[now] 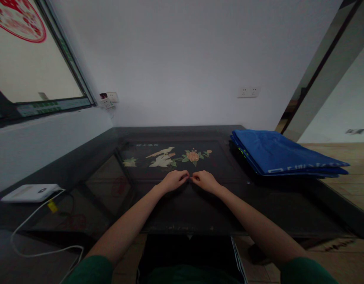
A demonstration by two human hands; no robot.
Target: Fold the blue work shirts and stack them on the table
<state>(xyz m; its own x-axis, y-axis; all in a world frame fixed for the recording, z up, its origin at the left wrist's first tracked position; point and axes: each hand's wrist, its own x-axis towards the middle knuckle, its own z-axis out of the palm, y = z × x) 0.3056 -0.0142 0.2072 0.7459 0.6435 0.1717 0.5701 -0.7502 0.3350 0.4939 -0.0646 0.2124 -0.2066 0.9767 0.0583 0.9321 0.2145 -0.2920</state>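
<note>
Both hands rest near each other over the middle of a dark glossy table (199,213), just below its printed picture of birds and flowers (170,157). My left hand (175,180) has its fingers curled together, with the fingertips pointing to the right. Facing it across a narrow gap, my right hand (204,180) is closed in the same way, fingertips to the left. Whether anything small is between the fingers of either hand is too small to tell.
A folded blue cloth or bag (282,152) lies on the table's right side. At the left edge sits a white device (30,193) with a white cable (48,252) and a yellow tag (52,206). Behind the table stands a wall with sockets (248,92).
</note>
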